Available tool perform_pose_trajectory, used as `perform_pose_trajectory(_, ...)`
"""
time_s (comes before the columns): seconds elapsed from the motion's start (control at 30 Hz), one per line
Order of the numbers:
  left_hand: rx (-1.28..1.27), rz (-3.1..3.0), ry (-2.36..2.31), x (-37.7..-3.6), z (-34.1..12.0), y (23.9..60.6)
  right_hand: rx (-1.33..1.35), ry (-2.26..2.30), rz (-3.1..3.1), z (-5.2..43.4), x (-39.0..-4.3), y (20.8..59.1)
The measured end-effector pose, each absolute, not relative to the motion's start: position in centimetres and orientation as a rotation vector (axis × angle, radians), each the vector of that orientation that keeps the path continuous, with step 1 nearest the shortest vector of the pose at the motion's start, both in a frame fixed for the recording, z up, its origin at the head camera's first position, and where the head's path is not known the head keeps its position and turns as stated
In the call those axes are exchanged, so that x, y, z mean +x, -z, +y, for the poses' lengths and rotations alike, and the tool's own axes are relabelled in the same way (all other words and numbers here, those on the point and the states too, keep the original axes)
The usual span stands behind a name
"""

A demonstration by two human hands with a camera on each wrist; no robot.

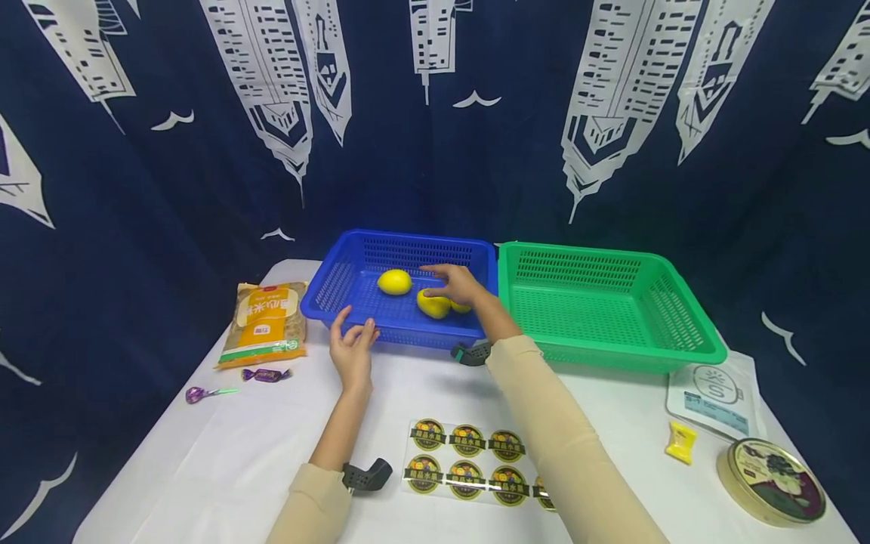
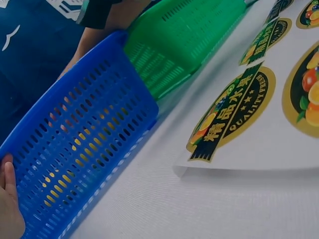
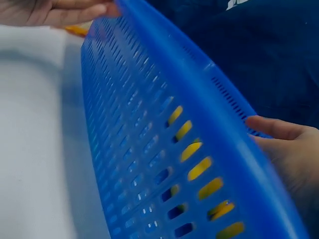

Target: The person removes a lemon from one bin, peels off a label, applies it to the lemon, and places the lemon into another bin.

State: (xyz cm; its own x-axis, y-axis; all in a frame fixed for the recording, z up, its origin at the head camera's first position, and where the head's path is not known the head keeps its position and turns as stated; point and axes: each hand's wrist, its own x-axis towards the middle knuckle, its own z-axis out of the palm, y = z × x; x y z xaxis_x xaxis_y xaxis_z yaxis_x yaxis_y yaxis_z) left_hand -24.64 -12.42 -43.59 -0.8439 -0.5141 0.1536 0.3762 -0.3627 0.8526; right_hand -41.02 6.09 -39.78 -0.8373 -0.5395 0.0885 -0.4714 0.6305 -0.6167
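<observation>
A blue basket (image 1: 435,330) holds a yellow lemon (image 1: 394,282) near its middle. Another lemon (image 1: 433,304) lies to the right, and a third yellow fruit (image 1: 460,307) shows only partly beside it. My left hand (image 1: 352,355) holds the basket's front rim at the left; the left wrist view catches its fingers (image 2: 9,177) against the basket wall. Reaching over the front rim, my right hand (image 1: 460,287) has its fingers spread above the right-hand lemon, with the thumb right at the fruit. Through the wall slots in the right wrist view, yellow fruit (image 3: 199,169) shows.
A green basket (image 1: 612,359) stands right of the blue one. At left lie a grain bag (image 1: 265,325), a purple-wrapped candy (image 1: 266,375) and a lollipop (image 1: 197,394). A sticker sheet (image 1: 465,462) lies in front; a white pouch (image 1: 717,397), yellow packet (image 1: 680,443) and round tin (image 1: 771,482) sit right.
</observation>
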Motion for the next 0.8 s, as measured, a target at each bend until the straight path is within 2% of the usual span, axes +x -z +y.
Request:
perform_pose_trajectory(0.37,0.178,-1.314,2.194,-25.9,-12.8,45.5,-0.733,0.715,2.723,5.9,-40.9,40.3)
perform_pose_trajectory(0.8,0.187,-1.336,2.158,-25.8,-12.5,45.6,-0.859,0.477,2.737,6.0,-40.8,40.3)
